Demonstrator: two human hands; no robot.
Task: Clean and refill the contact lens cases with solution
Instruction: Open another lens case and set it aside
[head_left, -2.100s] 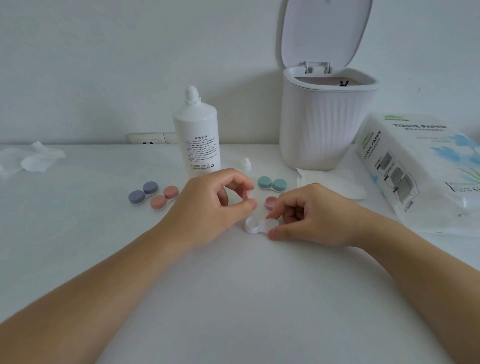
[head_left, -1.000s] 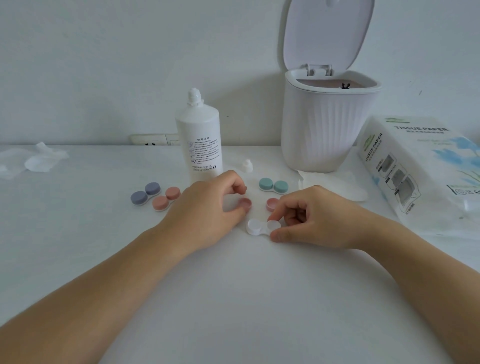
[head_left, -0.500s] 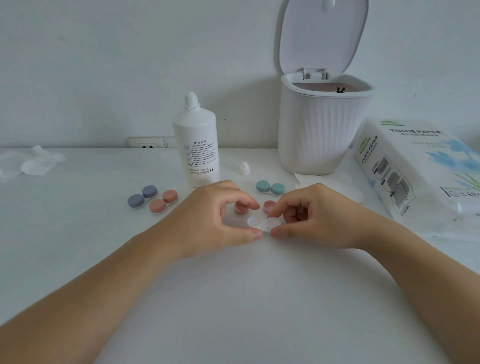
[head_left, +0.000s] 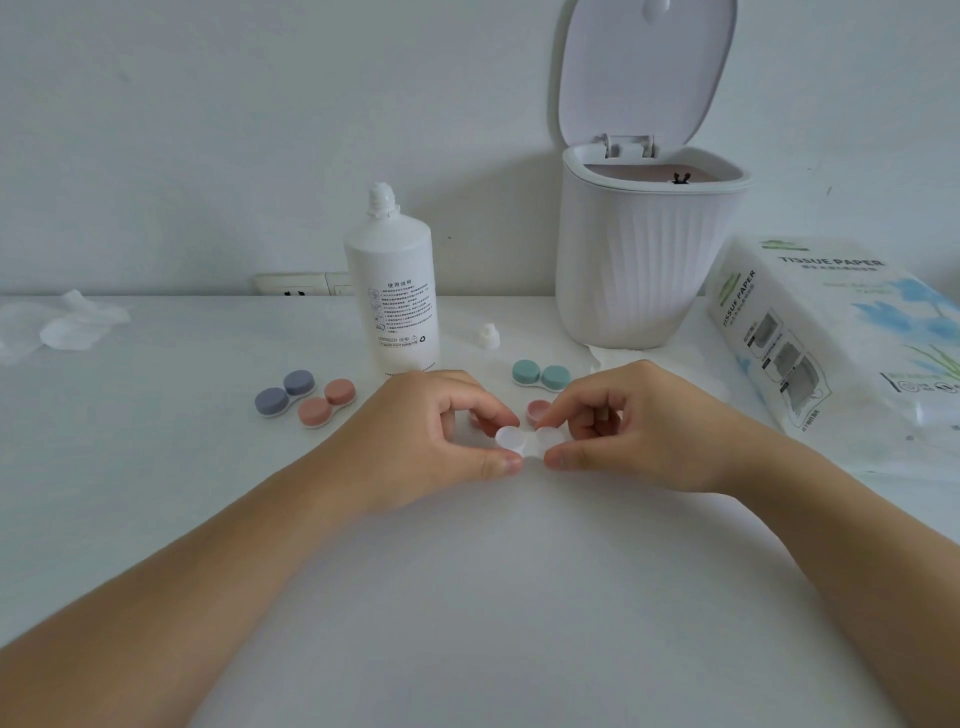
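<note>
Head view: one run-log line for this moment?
phase: case opened | left hand: pinches white case | right hand: pinches same case | pink cap: on table | solution bottle: uncapped

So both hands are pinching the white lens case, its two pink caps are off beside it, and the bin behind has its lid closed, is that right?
Not quite: the bin's lid stands open, hinged up above the bin, as the head view shows. The rest holds: the left hand and right hand both pinch the white lens case, and a pink cap lies just behind it, the other mostly hidden by the left hand.
</note>
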